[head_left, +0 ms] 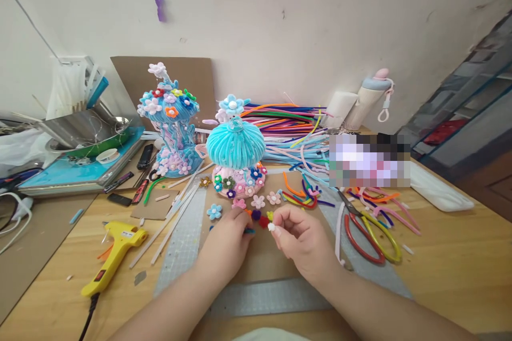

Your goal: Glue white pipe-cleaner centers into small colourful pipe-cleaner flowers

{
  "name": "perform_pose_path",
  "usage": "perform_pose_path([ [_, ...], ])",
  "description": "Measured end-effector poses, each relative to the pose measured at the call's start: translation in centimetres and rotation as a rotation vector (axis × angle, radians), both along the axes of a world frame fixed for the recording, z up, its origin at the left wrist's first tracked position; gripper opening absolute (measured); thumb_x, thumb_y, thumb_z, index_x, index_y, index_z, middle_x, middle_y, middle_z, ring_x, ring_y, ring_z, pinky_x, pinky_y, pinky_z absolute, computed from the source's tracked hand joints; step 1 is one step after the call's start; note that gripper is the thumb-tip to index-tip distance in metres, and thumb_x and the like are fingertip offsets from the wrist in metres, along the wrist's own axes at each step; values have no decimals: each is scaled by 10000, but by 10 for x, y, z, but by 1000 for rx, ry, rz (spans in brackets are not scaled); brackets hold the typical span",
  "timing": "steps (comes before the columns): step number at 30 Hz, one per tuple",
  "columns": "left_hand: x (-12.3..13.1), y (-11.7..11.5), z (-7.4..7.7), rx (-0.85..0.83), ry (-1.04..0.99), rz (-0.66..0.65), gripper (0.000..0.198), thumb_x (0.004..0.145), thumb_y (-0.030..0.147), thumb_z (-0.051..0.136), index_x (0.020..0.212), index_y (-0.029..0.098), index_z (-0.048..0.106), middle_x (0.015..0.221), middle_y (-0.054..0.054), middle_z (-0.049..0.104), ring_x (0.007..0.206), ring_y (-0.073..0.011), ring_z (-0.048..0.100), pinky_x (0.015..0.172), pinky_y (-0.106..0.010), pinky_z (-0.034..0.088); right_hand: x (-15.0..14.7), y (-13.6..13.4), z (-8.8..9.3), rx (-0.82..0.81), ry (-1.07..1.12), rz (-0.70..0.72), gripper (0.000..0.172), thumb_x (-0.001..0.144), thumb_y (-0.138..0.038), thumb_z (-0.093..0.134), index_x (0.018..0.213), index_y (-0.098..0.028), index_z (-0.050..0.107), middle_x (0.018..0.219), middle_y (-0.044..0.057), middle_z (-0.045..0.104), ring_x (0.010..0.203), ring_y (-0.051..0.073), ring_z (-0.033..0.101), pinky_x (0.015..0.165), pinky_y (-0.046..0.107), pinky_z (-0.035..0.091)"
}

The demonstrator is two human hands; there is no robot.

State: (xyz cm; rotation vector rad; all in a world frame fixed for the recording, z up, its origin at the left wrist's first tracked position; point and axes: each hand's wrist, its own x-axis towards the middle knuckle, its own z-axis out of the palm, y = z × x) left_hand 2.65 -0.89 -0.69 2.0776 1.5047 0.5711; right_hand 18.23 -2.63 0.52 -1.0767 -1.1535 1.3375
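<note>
Between the thumb and index finger of my right hand is pinched a small white fluffy ball. My left hand rests low over the cardboard, fingers bent together; a dark teal bit shows by its fingertips, but what it grips is hidden. Small pipe-cleaner flowers lie around the hands, including a light blue flower, a pink flower and a red one. Just behind stands a pipe-cleaner piece with a turquoise dome over a flowered pink base.
A flower-covered blue pipe-cleaner piece stands behind on the left. At left lies a yellow glue gun; at right, red-and-yellow scissors. Bundled pipe cleaners lie at the back, near a bottle. A metal bowl is far left.
</note>
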Motion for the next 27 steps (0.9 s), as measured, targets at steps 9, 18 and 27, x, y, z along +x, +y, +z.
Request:
perform_pose_path([
  [9, 3, -13, 14, -668, -1069, 126, 209, 679, 275, 732, 834, 137, 709, 643, -13, 676, 582, -105, 606, 607, -222, 507, -6, -4, 1, -133, 127, 181, 184, 681, -294, 641, 653, -191, 491, 500, -46, 552, 349, 51, 394, 336, 161, 304],
  [18, -1, -11, 15, -699, -1095, 73, 234, 652, 283, 769, 835, 145, 723, 650, 3, 670, 638, -105, 597, 647, -216, 494, -4, 2, -8, -146, 123, 147, 209, 715, -330, 648, 688, -186, 499, 560, -21, 616, 338, 54, 433, 334, 163, 329],
  [27, -1, -14, 14, -660, -1100, 56, 245, 638, 252, 782, 824, 144, 667, 724, -12, 679, 626, -103, 592, 640, -225, 483, 3, -2, -9, 411, -483, -49, 77, 737, -149, 520, 689, -207, 503, 553, -29, 550, 462, 97, 487, 449, 205, 380],
])
